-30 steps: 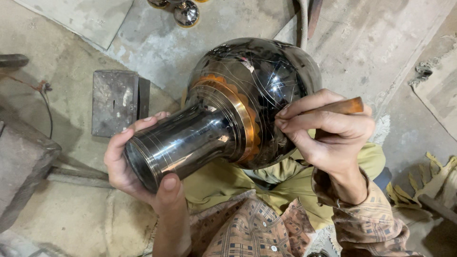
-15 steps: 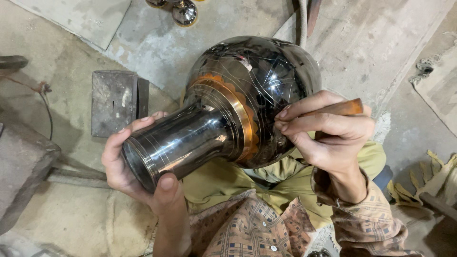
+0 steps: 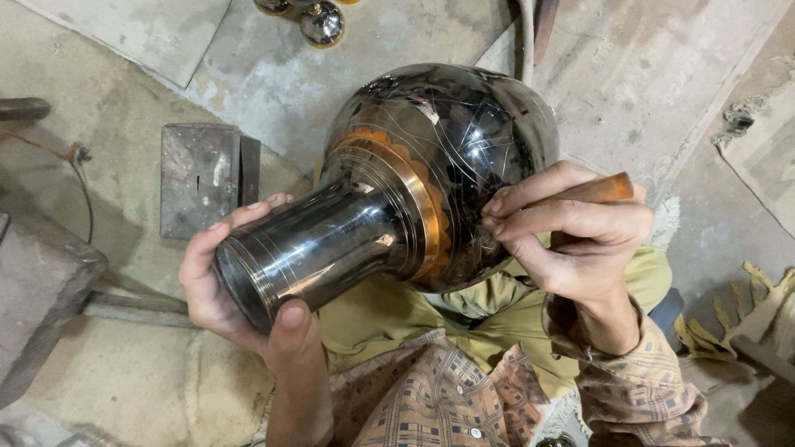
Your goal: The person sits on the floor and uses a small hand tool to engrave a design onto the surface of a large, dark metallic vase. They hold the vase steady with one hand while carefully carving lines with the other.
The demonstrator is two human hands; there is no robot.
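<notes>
A large black metal vase (image 3: pixel 439 157) with a round belly, a brass band at the shoulder and thin scratched lines lies tilted across my lap. My left hand (image 3: pixel 228 290) grips the rim of its shiny neck from below, thumb on the lip. My right hand (image 3: pixel 571 236) is shut on a wooden-handled engraving tool (image 3: pixel 596 190), whose tip is pressed against the vase's belly near the brass band. The tool's point is hidden by my fingers.
A dark metal block (image 3: pixel 203 178) lies on the concrete floor to the left. Small shiny round metal pieces (image 3: pixel 321 23) sit at the top edge. A heavy slab (image 3: pixel 37 290) is at the left. Frayed cloth (image 3: pixel 745 314) lies at the right.
My right hand's fingers have shifted slightly on the vase's belly. The vase and my left hand stay almost in place.
</notes>
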